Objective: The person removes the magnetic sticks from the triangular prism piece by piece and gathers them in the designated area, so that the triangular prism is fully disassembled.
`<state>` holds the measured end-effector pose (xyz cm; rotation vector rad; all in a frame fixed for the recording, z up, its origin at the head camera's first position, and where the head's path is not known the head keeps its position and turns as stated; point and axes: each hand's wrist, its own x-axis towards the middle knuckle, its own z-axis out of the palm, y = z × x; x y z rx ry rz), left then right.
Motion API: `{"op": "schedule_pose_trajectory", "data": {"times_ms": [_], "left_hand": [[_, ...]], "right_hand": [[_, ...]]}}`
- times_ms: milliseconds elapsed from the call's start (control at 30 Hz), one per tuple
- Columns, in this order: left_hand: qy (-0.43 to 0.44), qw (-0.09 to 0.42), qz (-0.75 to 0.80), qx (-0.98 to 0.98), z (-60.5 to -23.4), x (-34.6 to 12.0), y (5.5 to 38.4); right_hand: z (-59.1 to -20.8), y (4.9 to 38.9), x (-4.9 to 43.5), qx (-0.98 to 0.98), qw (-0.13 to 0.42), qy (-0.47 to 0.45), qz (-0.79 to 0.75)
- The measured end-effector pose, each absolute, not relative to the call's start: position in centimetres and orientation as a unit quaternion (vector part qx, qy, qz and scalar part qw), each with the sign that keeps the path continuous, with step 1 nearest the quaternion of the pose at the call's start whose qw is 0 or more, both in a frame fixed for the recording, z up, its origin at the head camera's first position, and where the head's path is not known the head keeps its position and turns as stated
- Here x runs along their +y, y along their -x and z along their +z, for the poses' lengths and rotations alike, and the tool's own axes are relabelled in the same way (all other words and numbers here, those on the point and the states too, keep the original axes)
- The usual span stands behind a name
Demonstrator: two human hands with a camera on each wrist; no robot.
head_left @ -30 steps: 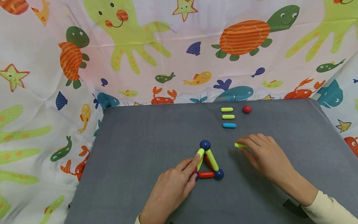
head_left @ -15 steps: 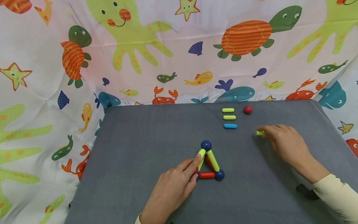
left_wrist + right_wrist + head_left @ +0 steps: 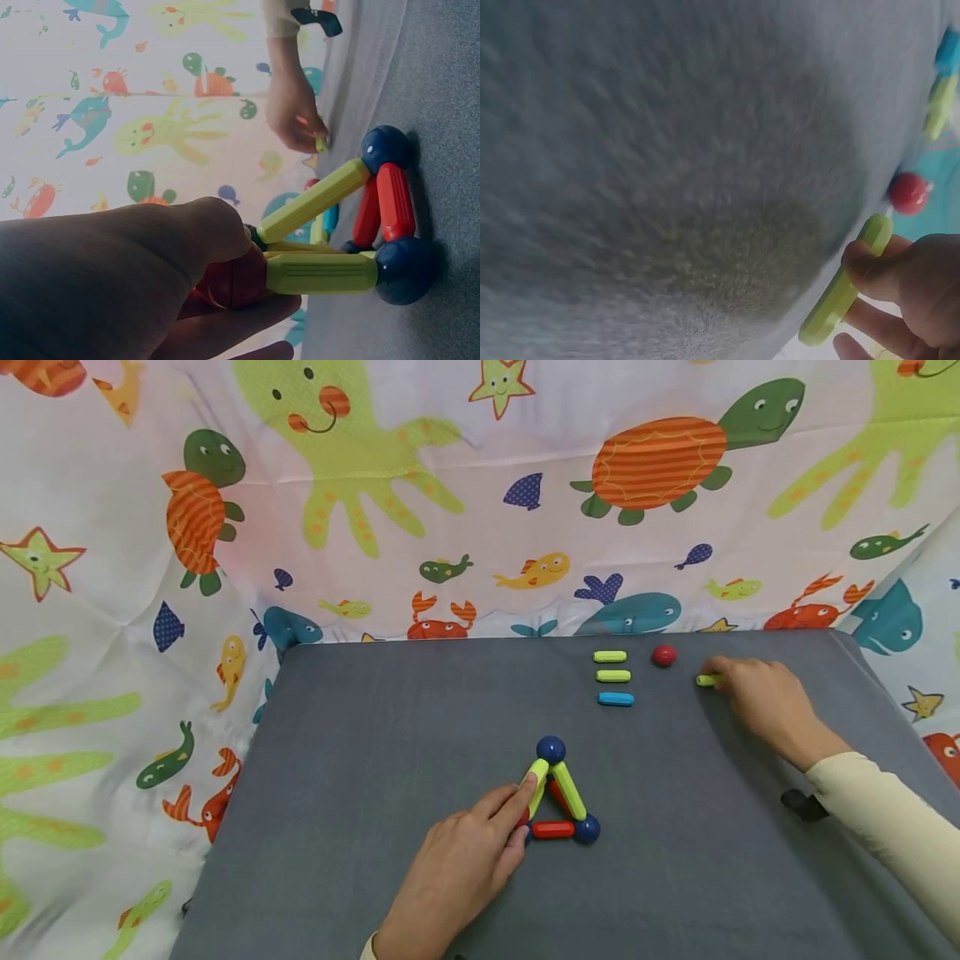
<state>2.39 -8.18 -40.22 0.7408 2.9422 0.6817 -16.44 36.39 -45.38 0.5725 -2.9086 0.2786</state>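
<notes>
My left hand [image 3: 457, 856] holds a small frame of toy rods and balls [image 3: 570, 791] near the table's middle. In the left wrist view its thumb and fingers grip a red ball [image 3: 234, 281] on the frame. Yellow-green rods, red rods and dark blue balls [image 3: 551, 749] make up the rest; the hand hides the left side in the head view. At the back right, my right hand [image 3: 768, 697] pinches a loose yellow-green rod [image 3: 829, 304] between thumb and fingers, low over the table and to the right of a loose red ball [image 3: 663, 656].
Left of the loose red ball lie two yellow-green rods [image 3: 612, 676] and one blue rod [image 3: 616, 699] in a column. The grey table [image 3: 375, 735] ends at a cloth [image 3: 375, 585] printed with sea animals. A black strap [image 3: 804, 805] hangs by the right sleeve.
The right hand has carried its yellow-green rod away from the frame, to the right and toward the table's back. The left hand stays in place on the frame.
</notes>
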Motion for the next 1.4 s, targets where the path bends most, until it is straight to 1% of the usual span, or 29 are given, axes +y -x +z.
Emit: {"op": "schedule_pose_trajectory", "data": {"times_ms": [233,500,700,900,1067,1200,1300,1400], "left_hand": [[-0.235,0.03,0.212,0.948,-40.1,-8.3,-2.3],[-0.233,0.04,0.221,0.946,-39.8,-8.3,-2.2],[-0.232,0.043,0.228,0.945,-39.6,-8.4,-2.2],[-0.221,0.056,0.243,0.943,-39.5,-8.4,-2.1],[-0.219,0.059,0.257,0.939,-39.5,-7.9,-2.2],[-0.22,0.033,0.258,0.94,-39.6,-7.6,-2.2],[-0.216,0.013,0.255,0.942,-39.8,-7.6,-2.3],[-0.213,0.01,0.259,0.942,-39.9,-7.5,-2.4]], "right_hand": [[-45.8,19.4,36.8,-0.982,0.068,-0.157,0.08],[-45.6,21.6,36.8,-0.981,0.067,-0.165,0.077],[-45.7,22.3,36.6,-0.981,0.057,-0.166,0.077],[-46.0,22.3,36.3,-0.98,0.069,-0.169,0.085],[-44.8,20.3,35.2,-0.98,0.087,-0.149,0.101],[-41.8,17.4,31.9,-0.975,0.093,-0.141,0.142],[-39.4,14.8,28.9,-0.967,0.076,-0.157,0.188],[-37.6,12.0,26.4,-0.955,0.054,-0.173,0.236]]}}
